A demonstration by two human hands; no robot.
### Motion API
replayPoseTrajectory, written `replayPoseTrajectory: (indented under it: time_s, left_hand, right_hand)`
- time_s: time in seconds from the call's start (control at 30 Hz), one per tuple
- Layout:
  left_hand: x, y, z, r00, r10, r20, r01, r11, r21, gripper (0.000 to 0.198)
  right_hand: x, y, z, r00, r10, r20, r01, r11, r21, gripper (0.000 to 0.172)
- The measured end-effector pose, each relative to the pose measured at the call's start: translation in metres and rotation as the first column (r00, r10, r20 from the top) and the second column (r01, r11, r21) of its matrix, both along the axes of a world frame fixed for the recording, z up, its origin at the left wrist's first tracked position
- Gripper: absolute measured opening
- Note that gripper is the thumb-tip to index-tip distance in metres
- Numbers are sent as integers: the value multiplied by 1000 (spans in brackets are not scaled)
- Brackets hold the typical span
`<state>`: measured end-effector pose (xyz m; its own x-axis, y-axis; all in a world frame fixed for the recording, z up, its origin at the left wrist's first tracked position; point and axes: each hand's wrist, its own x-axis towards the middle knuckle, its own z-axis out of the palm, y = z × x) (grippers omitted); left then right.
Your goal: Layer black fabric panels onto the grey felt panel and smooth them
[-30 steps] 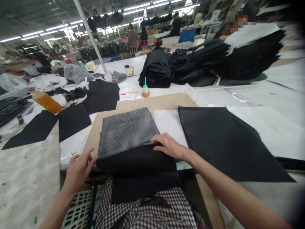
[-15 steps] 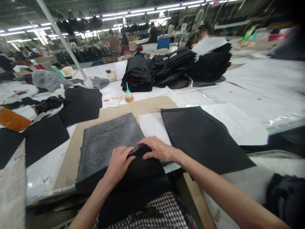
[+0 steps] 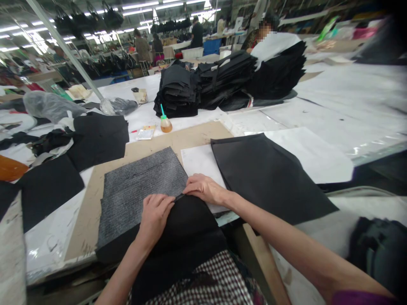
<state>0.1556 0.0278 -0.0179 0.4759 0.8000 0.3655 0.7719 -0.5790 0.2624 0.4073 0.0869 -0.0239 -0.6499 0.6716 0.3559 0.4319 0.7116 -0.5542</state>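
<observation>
A black fabric panel (image 3: 190, 224) hangs over the table's front edge toward my lap, its upper edge folded over. My left hand (image 3: 155, 214) pinches that folded edge on the left, thumb hidden beneath the fingers. Close by on the right, my right hand (image 3: 203, 188) presses and pinches the same fold. Under and beyond the hands lies a grey ribbed mat (image 3: 140, 182) on a tan board (image 3: 79, 224). To the right, a larger black panel (image 3: 263, 178) rests partly over a white sheet (image 3: 200, 163).
Tall stacks of black panels (image 3: 178, 91) stand at the back. A small bottle with a green nozzle (image 3: 165, 125) is behind the board. More black pieces (image 3: 98, 137) and an orange bottle (image 3: 12, 168) lie left. A person (image 3: 259, 36) sits across the table.
My fingers have flattened the raised fold at the black panel's edge, and my right hand has shifted slightly left. The whole view has moved a little.
</observation>
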Motion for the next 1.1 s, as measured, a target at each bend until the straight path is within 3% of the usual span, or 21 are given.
replayPoseTrajectory:
  time_s: [0.23,0.4,0.57,0.67,0.73,0.87,0.97,1.1]
  left_hand:
    - [-2,-3,4,984,-69,-166,77,996,42,29]
    - [1,-5,9,965,-94,-246,111,992,58,30]
    - [3,-8,16,953,-95,-288,119,991,68,30]
    - [3,-9,16,951,-95,-295,121,990,73,30]
    - [3,-10,15,949,-94,-299,123,989,80,30]
    - [2,-9,10,954,-79,-290,109,990,88,28]
    - [-8,-10,8,970,-84,-226,101,993,66,27]
    - [-40,-19,7,995,-62,-80,62,998,6,25]
  right_hand:
    - [2,-2,8,968,20,248,-85,965,250,20]
    - [-3,-10,20,920,25,392,-158,937,310,19]
    - [3,-11,28,900,35,434,-184,934,306,19]
    - [7,-17,36,893,-19,449,-126,949,290,17]
    - [2,-28,40,884,-131,448,-16,951,310,18]
    - [-34,-62,34,869,-338,361,223,920,323,26]
    - [-60,-82,19,866,-365,341,272,917,292,33]
    - [-65,-89,10,872,-361,330,275,920,280,39]
